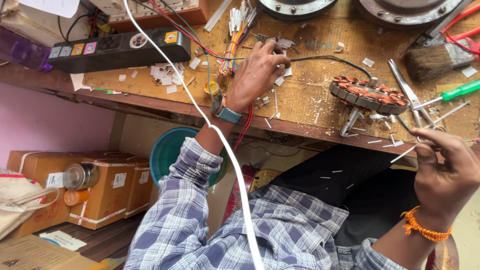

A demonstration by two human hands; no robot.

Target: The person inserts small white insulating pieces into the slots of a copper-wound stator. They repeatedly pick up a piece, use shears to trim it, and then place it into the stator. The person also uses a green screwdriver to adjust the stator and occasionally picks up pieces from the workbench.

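Left hand [257, 72] reaches across the wooden bench [310, 95], fingers curled down onto small white sleeve scraps [281, 75] beside one bundle of coloured wires [235, 37]; whether it actually pinches a scrap, cannot tell, fingertips are hidden. One watch [227, 114] on that wrist. Right hand [442, 172] is held off the bench edge, thumb and finger pinched on one thin white sleeve strip [406, 152]. One orange thread band [425, 227] on its wrist. One wound stator [369, 95] with copper coils lies on the bench between the two hands. Just right of it: one pair of scissors [407, 95], one green-handled screwdriver [457, 91], one brush [435, 60]. One black power strip [117, 50] far left. One white cable [220, 140] crosses the left arm. Two cardboard boxes [107, 187] below.
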